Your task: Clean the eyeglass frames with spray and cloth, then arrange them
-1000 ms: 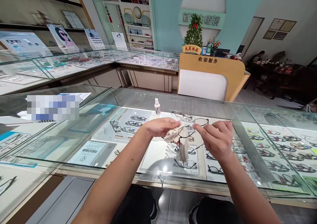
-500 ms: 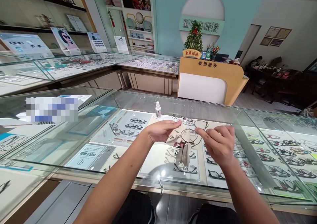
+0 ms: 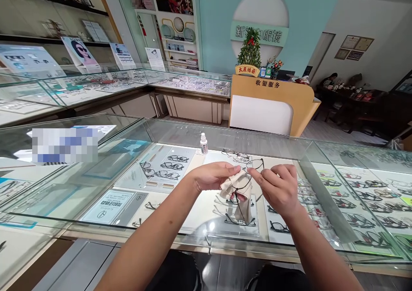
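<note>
My left hand [image 3: 214, 176] is closed on a beige cloth [image 3: 245, 196], which hangs down in folds over the glass counter. Thin-rimmed round glasses [image 3: 256, 164] are held between my two hands, the cloth lying against one lens. The fingers of my right hand [image 3: 279, 188] are curled, with thumb and index finger pinching the frame near its edge. Beyond my hands, a small white bottle [image 3: 204, 143] stands upright on the glass. Another pair of glasses [image 3: 236, 155] lies just right of the bottle.
Rows of glasses [image 3: 373, 195] fill the display case under the glass top [image 3: 174, 235]. Papers [image 3: 93, 130] lie at the left. Across the aisle stand a wooden reception desk [image 3: 272, 89] with a plant [image 3: 249, 50] and further display cases [image 3: 193, 85].
The cloth has shifted over the nearer lens and covers more of it. Both hands have moved slightly closer together, and my right hand has shifted a little to the left.
</note>
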`<state>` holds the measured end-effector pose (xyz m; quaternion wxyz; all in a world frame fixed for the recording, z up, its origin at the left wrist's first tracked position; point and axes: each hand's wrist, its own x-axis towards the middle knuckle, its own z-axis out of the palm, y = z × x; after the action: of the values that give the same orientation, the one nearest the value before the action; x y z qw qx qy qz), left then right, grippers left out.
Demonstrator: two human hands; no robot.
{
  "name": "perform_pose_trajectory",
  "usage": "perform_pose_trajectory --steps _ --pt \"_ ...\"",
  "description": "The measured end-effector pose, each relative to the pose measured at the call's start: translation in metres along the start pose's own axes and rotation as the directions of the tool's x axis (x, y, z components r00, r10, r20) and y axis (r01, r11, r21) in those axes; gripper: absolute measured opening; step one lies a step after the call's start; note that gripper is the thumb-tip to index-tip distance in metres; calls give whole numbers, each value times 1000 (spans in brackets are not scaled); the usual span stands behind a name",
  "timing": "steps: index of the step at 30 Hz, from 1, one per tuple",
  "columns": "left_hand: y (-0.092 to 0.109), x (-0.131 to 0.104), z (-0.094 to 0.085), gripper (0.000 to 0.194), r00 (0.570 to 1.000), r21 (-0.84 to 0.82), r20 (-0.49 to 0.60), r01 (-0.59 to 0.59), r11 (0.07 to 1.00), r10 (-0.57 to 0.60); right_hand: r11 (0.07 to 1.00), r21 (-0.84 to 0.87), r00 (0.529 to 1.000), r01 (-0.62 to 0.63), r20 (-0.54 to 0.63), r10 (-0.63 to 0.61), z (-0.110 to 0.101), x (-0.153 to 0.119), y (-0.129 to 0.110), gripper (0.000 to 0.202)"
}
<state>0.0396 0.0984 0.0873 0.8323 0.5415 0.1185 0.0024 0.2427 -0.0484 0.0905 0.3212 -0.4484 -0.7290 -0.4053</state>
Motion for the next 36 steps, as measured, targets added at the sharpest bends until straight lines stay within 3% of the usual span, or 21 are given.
perform_pose_trajectory --steps 7,14,20,28,32,36 --pt "2 1 0 66 997 30 -52 67 997 -65 1000 0 997 -5 -75 5 -1 0 3 22" --pt "3 -1 -1 70 992 92 -24 124 988 -122 1000 -3 994 -25 -106 24 -2 1 5 23" --pt "-1 2 -4 69 991 74 -76 117 990 -111 999 29 993 -33 -112 37 -3 1 4 22" --pt "0 1 -5 66 991 27 -97 96 995 -93 998 55 998 -16 62 12 -2 -6 2 29" --pt "0 1 -10 69 991 38 -72 112 993 -109 998 56 998 -17 58 14 -2 -6 2 27" --pt "-2 4 -2 57 981 36 -155 123 992 -116 1000 12 1000 3 21 -4 -2 -1 1 21"
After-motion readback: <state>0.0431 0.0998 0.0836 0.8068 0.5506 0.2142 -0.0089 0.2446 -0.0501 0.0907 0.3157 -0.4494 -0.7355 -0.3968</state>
